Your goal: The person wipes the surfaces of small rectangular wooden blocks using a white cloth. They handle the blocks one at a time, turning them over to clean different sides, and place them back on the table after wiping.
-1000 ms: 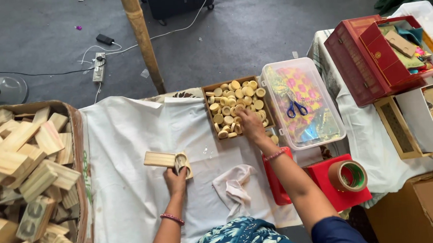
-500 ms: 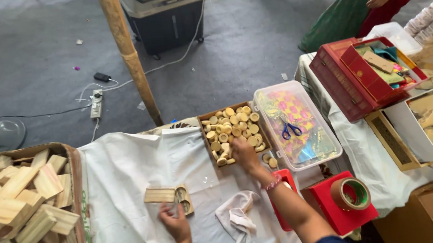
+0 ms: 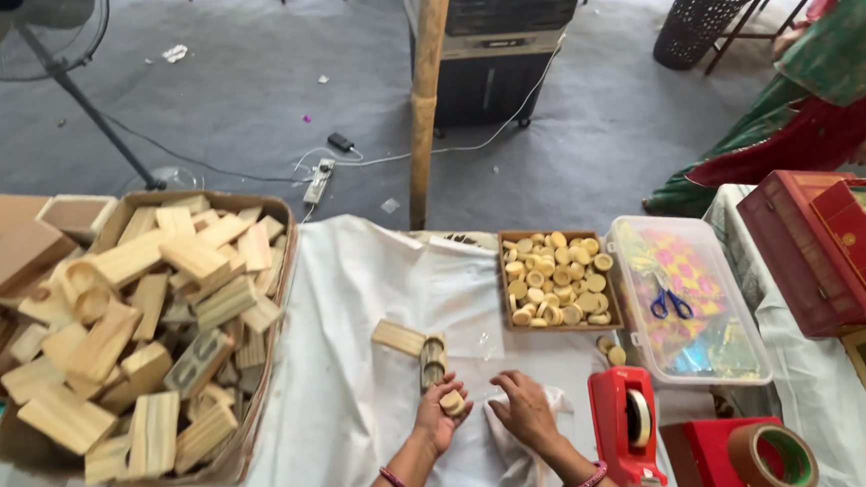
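Small round pale wooden disc [image 3: 453, 403]

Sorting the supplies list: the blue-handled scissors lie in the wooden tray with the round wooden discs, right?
Not quite. The head view shows the blue-handled scissors in the clear plastic box beside the tray, on top of colourful sheets. The wooden tray holds only the round wooden discs.

A pale tan wooden disc [image 3: 453, 403] is lying on a white cloth [image 3: 341, 379]; beside it, a red tape dispenser [image 3: 625, 427] and blue-handled scissors [image 3: 669, 304] are showing.
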